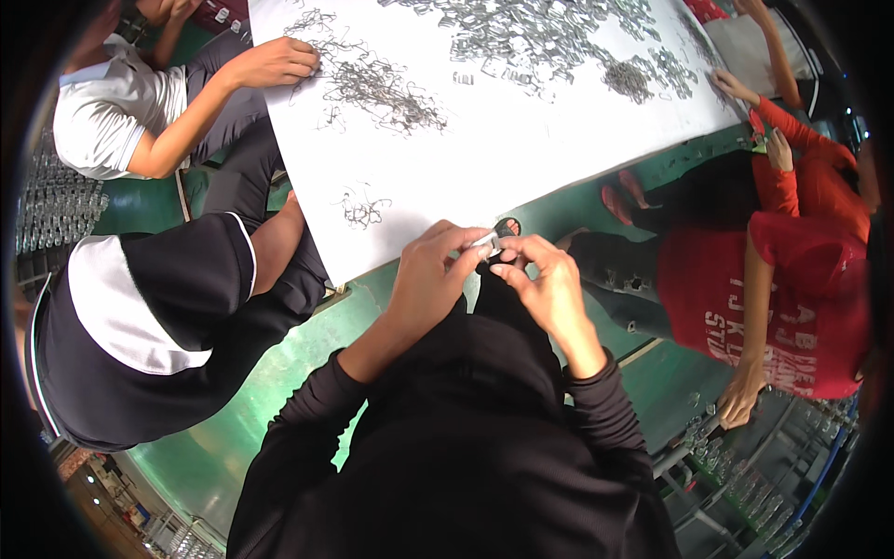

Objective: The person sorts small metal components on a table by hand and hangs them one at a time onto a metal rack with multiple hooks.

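Wore black long-sleeved clothing, filling the lower middle. Gripped a small, pale, partly see-through piece in the fingertips of left hand and right hand, just off the near edge of a white-topped bench. Saw on it a whitish strip and a glassy glint; could not tell full shape or material, with fingers covering much of it. Had close by, at left, a co-worker in a black-and-white shirt; at right, a co-worker in a printed red shirt, arm lowered toward a rack of clear pieces. Saw shiny green floor between. Found on the bench a loose cluster of thin, dark, bent pieces, then a wider dark tangle, touched at its edge by a white-shirted co-worker's hand. Farther off, saw a broad scatter of small grey pieces, too small to make out singly, running out of view.
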Demonstrator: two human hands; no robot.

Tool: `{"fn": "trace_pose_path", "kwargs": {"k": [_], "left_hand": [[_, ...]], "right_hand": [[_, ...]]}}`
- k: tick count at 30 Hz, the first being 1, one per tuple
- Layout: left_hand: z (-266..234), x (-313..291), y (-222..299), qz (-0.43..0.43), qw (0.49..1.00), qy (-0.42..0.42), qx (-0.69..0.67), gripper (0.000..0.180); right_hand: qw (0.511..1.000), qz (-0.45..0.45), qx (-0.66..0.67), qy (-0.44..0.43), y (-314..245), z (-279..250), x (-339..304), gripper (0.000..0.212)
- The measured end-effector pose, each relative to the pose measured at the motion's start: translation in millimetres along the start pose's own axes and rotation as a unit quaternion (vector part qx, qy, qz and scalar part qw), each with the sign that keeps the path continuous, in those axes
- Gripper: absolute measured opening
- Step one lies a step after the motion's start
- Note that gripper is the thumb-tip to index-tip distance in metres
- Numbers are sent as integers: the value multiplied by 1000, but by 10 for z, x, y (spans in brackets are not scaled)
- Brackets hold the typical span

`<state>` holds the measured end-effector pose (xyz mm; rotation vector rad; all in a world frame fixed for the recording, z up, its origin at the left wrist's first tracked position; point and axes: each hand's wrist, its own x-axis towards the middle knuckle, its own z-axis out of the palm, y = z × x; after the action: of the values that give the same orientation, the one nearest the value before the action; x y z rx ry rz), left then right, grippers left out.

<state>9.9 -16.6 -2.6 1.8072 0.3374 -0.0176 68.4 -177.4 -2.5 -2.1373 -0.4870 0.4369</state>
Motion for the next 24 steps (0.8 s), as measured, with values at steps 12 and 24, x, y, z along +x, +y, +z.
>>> {"fn": "trace_pose_path", "kwargs": {"k": [12, 24], "left_hand": [[-134, -331, -94, 77, 993, 82, 34, 25], [-79, -375, 110, 74, 994, 50, -61, 24]], "right_hand": [[958, 37, -285, -16, 261, 617, 2300, 16], [936, 110, 282, -178, -1, -96, 1517, 12]]}}
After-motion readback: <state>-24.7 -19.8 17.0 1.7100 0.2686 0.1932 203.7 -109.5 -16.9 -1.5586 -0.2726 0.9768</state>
